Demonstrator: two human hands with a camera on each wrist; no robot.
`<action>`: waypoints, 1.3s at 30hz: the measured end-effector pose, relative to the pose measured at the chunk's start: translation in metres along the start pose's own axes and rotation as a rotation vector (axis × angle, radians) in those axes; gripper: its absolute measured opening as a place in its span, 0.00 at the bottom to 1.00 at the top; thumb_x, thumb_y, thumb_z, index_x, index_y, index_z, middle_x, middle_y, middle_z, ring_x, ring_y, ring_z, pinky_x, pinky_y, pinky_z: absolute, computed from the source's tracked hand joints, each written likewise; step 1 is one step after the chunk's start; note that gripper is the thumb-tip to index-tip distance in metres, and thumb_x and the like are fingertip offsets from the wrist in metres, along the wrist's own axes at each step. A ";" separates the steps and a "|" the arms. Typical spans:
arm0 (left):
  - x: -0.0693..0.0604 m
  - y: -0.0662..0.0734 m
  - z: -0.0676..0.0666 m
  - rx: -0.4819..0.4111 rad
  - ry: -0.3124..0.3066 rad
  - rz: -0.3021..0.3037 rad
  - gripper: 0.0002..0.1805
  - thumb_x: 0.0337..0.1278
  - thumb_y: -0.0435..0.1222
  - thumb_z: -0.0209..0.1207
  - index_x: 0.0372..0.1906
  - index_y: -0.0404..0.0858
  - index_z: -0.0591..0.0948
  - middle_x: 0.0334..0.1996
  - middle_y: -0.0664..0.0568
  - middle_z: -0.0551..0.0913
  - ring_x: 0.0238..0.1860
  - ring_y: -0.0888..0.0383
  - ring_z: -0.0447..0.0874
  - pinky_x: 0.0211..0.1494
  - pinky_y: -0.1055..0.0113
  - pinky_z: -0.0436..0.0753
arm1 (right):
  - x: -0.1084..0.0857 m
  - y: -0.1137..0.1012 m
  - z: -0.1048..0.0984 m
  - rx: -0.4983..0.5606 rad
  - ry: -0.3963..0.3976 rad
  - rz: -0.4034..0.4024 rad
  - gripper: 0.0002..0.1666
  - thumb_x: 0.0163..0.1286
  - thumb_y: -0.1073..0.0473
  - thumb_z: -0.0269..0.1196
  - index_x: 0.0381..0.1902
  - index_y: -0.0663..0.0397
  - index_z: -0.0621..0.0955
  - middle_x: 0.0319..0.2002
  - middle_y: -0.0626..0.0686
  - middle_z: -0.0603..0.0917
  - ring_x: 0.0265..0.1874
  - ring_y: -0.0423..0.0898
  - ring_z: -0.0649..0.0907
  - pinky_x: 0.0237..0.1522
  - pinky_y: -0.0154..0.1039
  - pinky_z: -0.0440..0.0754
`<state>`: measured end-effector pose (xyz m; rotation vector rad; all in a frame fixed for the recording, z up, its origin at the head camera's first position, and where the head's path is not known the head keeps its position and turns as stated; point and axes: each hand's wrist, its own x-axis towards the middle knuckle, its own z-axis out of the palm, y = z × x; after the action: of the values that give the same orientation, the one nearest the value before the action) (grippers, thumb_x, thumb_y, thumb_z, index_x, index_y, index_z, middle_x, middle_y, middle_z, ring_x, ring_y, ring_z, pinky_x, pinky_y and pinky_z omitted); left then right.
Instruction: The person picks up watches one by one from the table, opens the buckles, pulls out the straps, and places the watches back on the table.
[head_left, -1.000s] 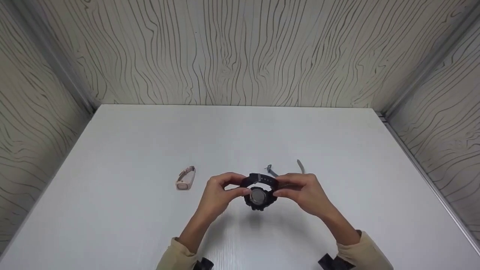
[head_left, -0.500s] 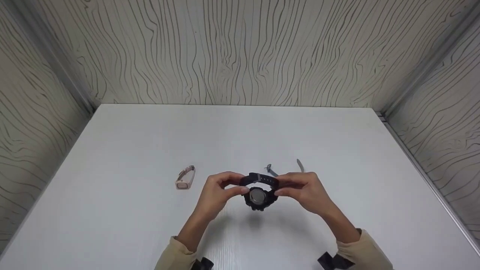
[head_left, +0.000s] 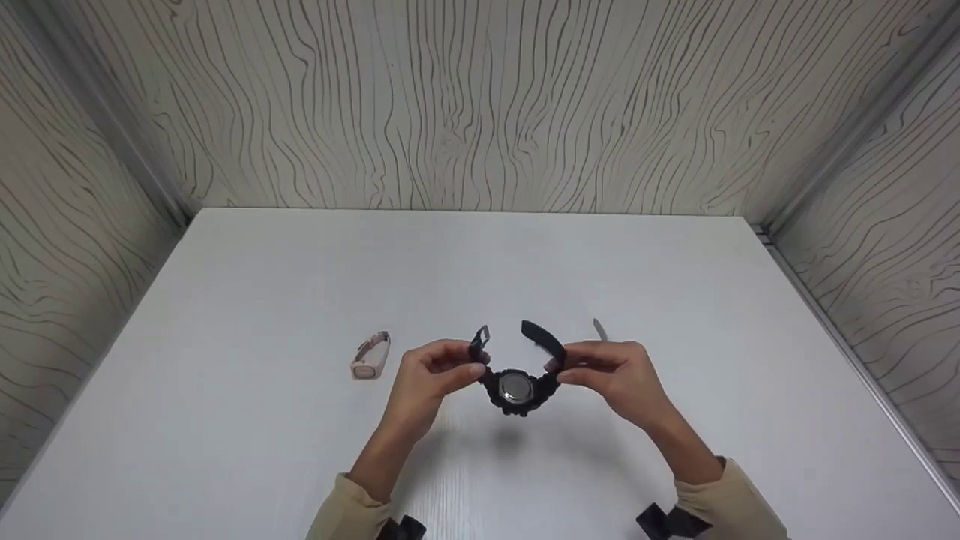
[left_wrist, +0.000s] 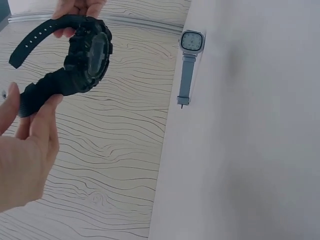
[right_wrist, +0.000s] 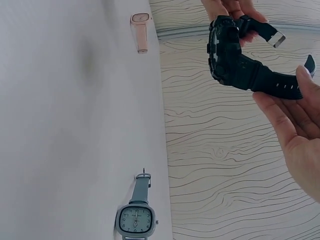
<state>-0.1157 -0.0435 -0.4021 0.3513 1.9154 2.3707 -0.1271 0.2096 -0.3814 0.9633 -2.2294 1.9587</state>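
A black digital-style watch [head_left: 516, 388] is held up off the white table by both hands, its back towards the head camera. Its strap is unbuckled, the two ends standing apart. My left hand [head_left: 427, 381] pinches the short strap half with the metal buckle [right_wrist: 276, 39]. With thumb and fingers, my right hand [head_left: 616, 381] grips the longer half with the holes [left_wrist: 35, 40]. In the left wrist view the watch face [left_wrist: 97, 55] shows from the side.
On the white table [head_left: 247, 300], a pink watch [head_left: 367, 369] lies left of the hands. A blue-grey watch [right_wrist: 136, 220] lies beyond them; in the head view only its strap tip [head_left: 600, 328] shows past the right hand. Wood-patterned panels [head_left: 480, 105] enclose the table.
The black watch's strap was a closed loop in the earlier frames; now it is unfastened and its ends have parted. The left hand has shifted slightly left.
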 end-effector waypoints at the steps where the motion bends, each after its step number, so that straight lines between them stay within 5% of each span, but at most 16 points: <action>1: 0.000 0.000 0.000 -0.003 -0.003 -0.001 0.15 0.47 0.29 0.65 0.41 0.25 0.78 0.36 0.43 0.82 0.37 0.54 0.79 0.46 0.63 0.79 | 0.000 0.000 0.000 0.002 -0.002 0.004 0.13 0.53 0.76 0.63 0.39 0.70 0.81 0.32 0.66 0.82 0.34 0.51 0.84 0.37 0.39 0.82; 13: 0.001 -0.005 -0.002 -0.011 -0.016 -0.021 0.17 0.49 0.30 0.64 0.44 0.25 0.78 0.37 0.43 0.81 0.39 0.54 0.79 0.48 0.61 0.78 | -0.002 0.005 0.004 0.022 0.004 0.137 0.14 0.56 0.70 0.64 0.41 0.71 0.80 0.34 0.63 0.83 0.35 0.50 0.84 0.41 0.40 0.81; 24: 0.007 -0.023 -0.004 -0.041 0.021 -0.153 0.18 0.52 0.31 0.62 0.46 0.23 0.75 0.37 0.45 0.80 0.41 0.54 0.80 0.47 0.60 0.79 | 0.000 0.036 0.010 0.128 -0.009 0.265 0.18 0.60 0.67 0.62 0.47 0.72 0.76 0.38 0.69 0.79 0.39 0.55 0.82 0.43 0.47 0.79; 39: 0.016 -0.050 -0.010 -0.019 0.087 -0.268 0.19 0.56 0.31 0.58 0.51 0.24 0.72 0.38 0.36 0.79 0.39 0.53 0.81 0.46 0.58 0.79 | 0.005 0.070 0.018 0.218 -0.034 0.430 0.27 0.64 0.68 0.57 0.56 0.83 0.65 0.40 0.70 0.78 0.40 0.50 0.82 0.45 0.45 0.79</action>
<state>-0.1380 -0.0393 -0.4506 -0.0116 1.8391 2.2599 -0.1563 0.1924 -0.4452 0.5629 -2.4430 2.4145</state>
